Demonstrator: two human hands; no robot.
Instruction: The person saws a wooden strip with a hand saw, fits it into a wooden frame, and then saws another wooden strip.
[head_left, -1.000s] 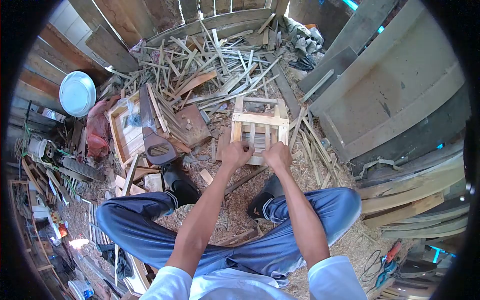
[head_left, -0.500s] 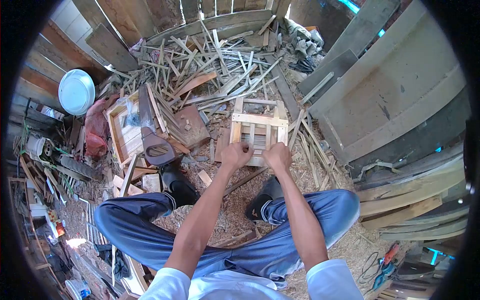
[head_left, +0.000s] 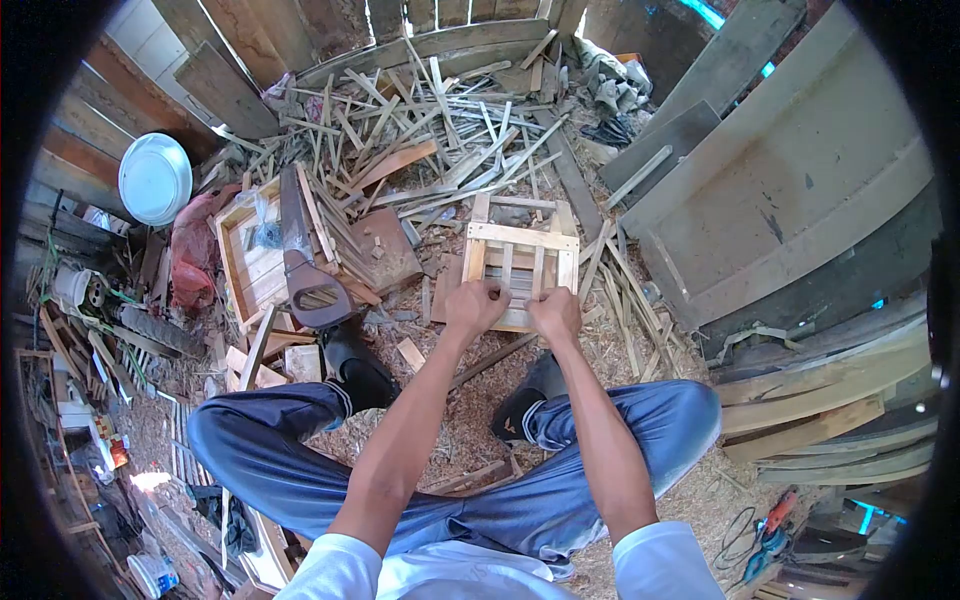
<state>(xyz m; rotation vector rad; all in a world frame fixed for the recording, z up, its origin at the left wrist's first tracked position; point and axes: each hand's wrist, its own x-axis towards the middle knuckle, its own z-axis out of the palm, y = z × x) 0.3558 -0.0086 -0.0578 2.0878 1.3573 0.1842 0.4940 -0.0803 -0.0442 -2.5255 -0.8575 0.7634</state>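
A small slatted wooden frame of pale wood stands on the ground in front of me, between and just beyond my feet. Its near corners are covered by my hands. At its left near side, my left hand is closed with curled fingers on the wood. My right hand closes likewise at the right near side, its thumb turned toward the middle slats. Between the two hands the slats show. To the left, a handsaw with a brown handle leans across a shallow wooden box holding a clear plastic bag.
A heap of thin wood strips lies against the plank wall. Large wooden panels lean at right, above stacked curved boards. At left are a white basin and a red sack. An orange and blue power tool lies lower right.
The view has shifted very slightly. Both hands stay at the wooden frame in nearly the same pose.
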